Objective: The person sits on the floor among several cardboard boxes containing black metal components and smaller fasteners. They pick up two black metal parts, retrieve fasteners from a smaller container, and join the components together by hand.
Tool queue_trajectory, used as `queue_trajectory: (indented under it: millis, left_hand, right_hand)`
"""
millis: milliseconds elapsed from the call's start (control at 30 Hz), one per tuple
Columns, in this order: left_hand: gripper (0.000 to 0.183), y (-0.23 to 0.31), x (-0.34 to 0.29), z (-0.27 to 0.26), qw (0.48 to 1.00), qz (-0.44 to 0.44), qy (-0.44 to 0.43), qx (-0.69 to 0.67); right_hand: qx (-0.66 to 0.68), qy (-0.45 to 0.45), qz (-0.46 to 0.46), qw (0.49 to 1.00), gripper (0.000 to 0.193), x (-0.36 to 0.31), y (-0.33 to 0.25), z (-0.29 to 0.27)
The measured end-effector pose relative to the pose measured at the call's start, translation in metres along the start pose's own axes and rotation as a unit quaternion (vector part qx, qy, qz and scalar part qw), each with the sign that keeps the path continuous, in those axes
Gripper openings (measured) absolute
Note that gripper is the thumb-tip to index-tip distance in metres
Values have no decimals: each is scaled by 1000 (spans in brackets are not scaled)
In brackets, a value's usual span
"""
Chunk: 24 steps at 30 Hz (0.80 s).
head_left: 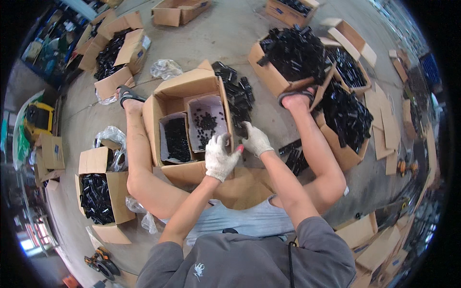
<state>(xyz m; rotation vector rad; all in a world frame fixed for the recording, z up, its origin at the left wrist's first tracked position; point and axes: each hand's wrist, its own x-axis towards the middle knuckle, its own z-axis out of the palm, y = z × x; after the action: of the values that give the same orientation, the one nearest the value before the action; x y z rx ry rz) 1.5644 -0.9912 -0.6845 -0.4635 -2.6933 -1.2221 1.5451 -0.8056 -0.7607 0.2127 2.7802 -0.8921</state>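
Looking down, we see our gloved left hand point(220, 157) at the near right corner of the open box point(186, 86) and right hand point(257, 140) just beside, fingers half curled; we cannot tell whether they grasp anything. Inside, small black pieces point(176, 141) lie in two trays point(198, 102); larger black parts point(238, 96) lie to the box's right.

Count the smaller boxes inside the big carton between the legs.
2: the left box, packed with black pieces, and the right box, its pieces more scattered. Any underneath would be hidden.
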Motion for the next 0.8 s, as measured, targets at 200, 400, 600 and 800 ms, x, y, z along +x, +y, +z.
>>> queue_trajectory:
  millis: [200,400,600,800]
  left_hand:
    - [52,5,30,-23,992,94,-79,26]
    - [56,-15,57,-8,969,185,-147,67]
    - [60,-11,34,-8,943,218,-247,51]
    - [54,-8,21,-28,911,243,-331,-34]
  right_hand:
    - [0,42,-69,997,50,22,20,13]
    - [88,76,-44,992,35,10,-6,-29]
    - [-2,11,-207,978,37,-66,-43,-119]
    - [-15,-102,-237,966,40,-87,-81,-147]
